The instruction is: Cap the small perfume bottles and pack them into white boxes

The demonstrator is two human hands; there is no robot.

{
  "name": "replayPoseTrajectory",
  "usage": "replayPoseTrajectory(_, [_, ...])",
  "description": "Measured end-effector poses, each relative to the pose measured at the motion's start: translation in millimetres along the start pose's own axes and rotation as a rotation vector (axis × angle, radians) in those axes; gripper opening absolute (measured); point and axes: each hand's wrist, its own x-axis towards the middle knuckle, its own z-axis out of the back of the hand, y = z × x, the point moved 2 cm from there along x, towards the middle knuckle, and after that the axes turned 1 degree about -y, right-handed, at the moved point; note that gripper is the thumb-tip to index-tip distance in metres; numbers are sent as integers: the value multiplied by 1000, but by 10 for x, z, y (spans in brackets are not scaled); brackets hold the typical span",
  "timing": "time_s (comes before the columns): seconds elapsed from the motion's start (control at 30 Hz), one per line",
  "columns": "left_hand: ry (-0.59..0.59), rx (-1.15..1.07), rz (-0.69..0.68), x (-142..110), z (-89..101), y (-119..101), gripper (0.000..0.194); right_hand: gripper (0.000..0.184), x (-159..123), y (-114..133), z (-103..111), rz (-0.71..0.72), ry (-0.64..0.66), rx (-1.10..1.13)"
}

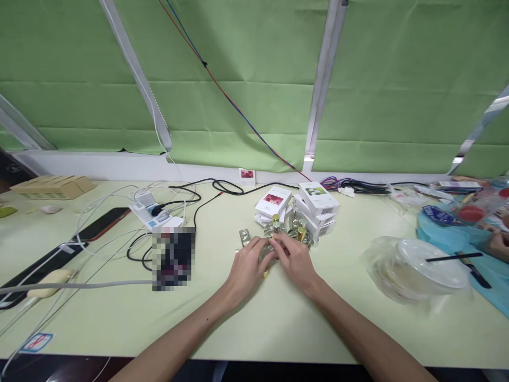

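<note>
My left hand and my right hand meet in front of a cluster of small glass bottles with gold and silver caps. Fingers of both are closed around one small bottle, mostly hidden by them. Just beyond the fingertips stands a silver-capped bottle. A gold-capped bottle is right of it, close to my right hand. One more bottle lies on its side to the left of the cluster. Under my hands, a bit of gold shows near the table surface.
White boxes with red flower pictures and stacked white boxes stand behind the bottles. Cables and a power strip lie left, beside a blurred-out device. A plastic-wrapped bowl sits right; another person's hand shows at the edge.
</note>
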Motion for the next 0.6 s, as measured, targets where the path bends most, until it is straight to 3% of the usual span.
replayPoseTrajectory(0.6, [-10, -94, -17, 18, 7, -30, 13, 31, 46, 41, 13, 15, 27, 25])
